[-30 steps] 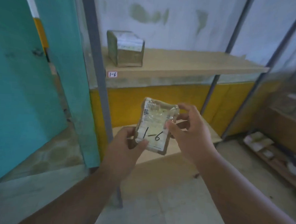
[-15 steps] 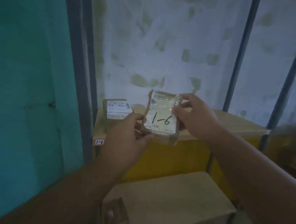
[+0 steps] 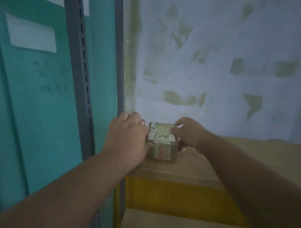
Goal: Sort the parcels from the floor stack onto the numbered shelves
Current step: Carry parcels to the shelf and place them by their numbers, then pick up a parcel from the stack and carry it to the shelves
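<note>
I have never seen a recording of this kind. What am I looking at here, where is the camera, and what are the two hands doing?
The camera sits on a person's head and looks forward and down, so you see that person's own bare arms. There is no machine. The left hand and the right hand hold a small parcel marked "1-6", apparently setting it down on a wooden shelf near the grey upright post. The parcel seems to sit on a second box, though the left hand hides that part. Behind is a patchy white wall.
</note>
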Action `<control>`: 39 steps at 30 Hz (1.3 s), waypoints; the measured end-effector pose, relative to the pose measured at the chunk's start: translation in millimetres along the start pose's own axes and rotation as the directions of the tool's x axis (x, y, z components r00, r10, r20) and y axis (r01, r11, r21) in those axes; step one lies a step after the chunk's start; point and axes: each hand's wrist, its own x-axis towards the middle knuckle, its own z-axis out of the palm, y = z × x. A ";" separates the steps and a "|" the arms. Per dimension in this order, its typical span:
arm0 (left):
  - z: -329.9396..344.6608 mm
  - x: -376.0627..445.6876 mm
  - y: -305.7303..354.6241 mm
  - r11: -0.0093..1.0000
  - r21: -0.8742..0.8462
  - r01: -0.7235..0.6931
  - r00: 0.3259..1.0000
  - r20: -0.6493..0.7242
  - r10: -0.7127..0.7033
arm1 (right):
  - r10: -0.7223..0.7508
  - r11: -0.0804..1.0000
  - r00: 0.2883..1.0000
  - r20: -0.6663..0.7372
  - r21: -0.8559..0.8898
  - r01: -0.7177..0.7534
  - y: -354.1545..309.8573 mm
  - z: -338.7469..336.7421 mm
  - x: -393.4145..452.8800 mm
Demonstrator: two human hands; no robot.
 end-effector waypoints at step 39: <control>-109.4 -344.0 -371.1 0.893 -0.085 0.441 0.896 -0.014 -0.444 | -0.822 0.569 0.569 0.009 -0.008 0.823 -307.9 350.6 -232.5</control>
